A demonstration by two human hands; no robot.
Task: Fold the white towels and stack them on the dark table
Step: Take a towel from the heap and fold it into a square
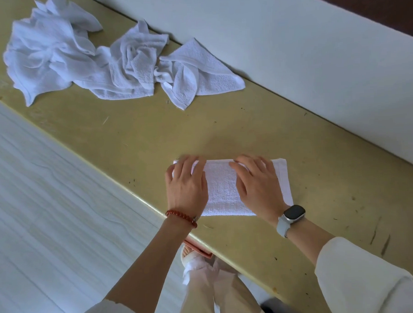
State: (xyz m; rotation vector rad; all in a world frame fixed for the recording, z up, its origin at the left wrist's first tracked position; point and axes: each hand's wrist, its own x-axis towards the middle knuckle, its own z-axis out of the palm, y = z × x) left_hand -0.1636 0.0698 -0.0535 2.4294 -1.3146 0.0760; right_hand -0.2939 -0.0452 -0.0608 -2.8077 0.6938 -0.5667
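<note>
A: What takes up the most room?

B: The table, a long flat slab running on a diagonal. Its top is yellowish, matte and scuffed, with small dark flecks and scratches, and its near edge is rounded. Beside it lies a pale floor with a wavy wood-grain pattern, and behind it a plain light wall.

A: And the cloth?

B: At the far left end of the table sits a heap of unfolded white towels. They are soft terry, crumpled into loose ruffles and twists, with one flatter corner spread out to the right.

A: Where is the one being worked on?

B: The folded towel lies flat near the table's front edge, well apart from the heap. It is a neat rectangle of nubby white terry with a stitched hem along its right side.

A: What are the hands doing?

B: Both rest palm down on it. The left hand covers the towel's left end, fingers straight and close together, pressing the cloth. The right hand lies over the right half, fingers extended and flat. Neither curls around the fabric.

A: Anything on the wrists?

B: A bracelet of round red beads on the left, and a watch with a dark rounded-square face and pale smooth strap on the right. Cream sleeves are pushed up both forearms.
</note>
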